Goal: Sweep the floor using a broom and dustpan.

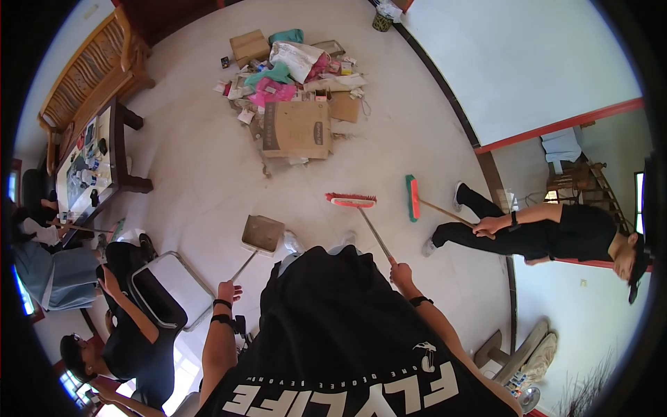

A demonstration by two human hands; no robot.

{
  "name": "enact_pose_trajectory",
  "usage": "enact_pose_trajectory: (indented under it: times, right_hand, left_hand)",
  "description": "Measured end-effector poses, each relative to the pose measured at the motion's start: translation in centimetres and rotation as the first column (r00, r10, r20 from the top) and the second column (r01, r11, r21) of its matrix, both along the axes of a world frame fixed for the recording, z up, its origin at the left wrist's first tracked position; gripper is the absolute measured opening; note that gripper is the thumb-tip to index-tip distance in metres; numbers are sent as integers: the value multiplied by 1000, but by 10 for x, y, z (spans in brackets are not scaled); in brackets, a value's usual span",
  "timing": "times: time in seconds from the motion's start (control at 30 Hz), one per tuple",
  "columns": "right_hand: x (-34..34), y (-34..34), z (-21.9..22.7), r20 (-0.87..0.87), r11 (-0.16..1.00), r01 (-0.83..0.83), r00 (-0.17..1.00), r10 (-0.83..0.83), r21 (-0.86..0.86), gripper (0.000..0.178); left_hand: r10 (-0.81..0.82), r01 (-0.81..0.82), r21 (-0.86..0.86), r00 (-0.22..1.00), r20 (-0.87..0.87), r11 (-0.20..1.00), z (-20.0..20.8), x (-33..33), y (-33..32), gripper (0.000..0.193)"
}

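My left hand point(228, 292) is closed round the long handle of a dustpan point(262, 233). Its beige scoop rests at floor level, just ahead and left of my shoes. On the other side, my right hand point(400, 274) grips the thin stick of a red-bristled broom point(351, 200). The broom head lies flat across the floor in front of my feet. Farther ahead spreads a heap of rubbish, with a large flattened cardboard box point(297, 130) at its near side, pink and green plastic bags and a white sack point(297, 61).
At right a person point(479, 226) holds a green-and-red broom point(413, 198) near mine. Other people are at left, one on a chair near a black bin point(158, 288). A low table point(104, 163) and wooden bench point(90, 76) line the left; a wastebasket point(383, 19) stands far back.
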State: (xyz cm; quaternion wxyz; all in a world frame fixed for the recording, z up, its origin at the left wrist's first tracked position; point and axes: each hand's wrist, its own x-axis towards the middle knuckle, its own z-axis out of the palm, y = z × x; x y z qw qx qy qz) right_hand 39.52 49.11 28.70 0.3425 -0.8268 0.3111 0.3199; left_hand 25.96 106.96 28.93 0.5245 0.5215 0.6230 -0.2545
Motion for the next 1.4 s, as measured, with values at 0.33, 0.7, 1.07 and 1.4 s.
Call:
enact_pose_trajectory:
  times: [0.33, 0.7, 1.07, 1.4]
  right_hand:
    - [31, 7, 17, -77, 885, 399, 916, -393, 241, 41]
    - [16, -10, 17, -130, 745, 565, 819, -559, 354, 29]
    - [-3, -46, 6, -133, 694, 650, 752, -646, 310, 28]
    - [2, -45, 14, -147, 648, 696, 708, -691, 309, 31]
  left_hand:
    - [-92, 87, 131, 995, 28, 987, 4, -16, 10, 22]
    - [-276, 316, 602, 947, -161, 733, 30, -16, -19, 33]
    - [-238, 267, 660, 962, -135, 703, 23, -16, -30, 45]
    - [-291, 264, 720, 952, -89, 642, -6, -50, -5, 32]
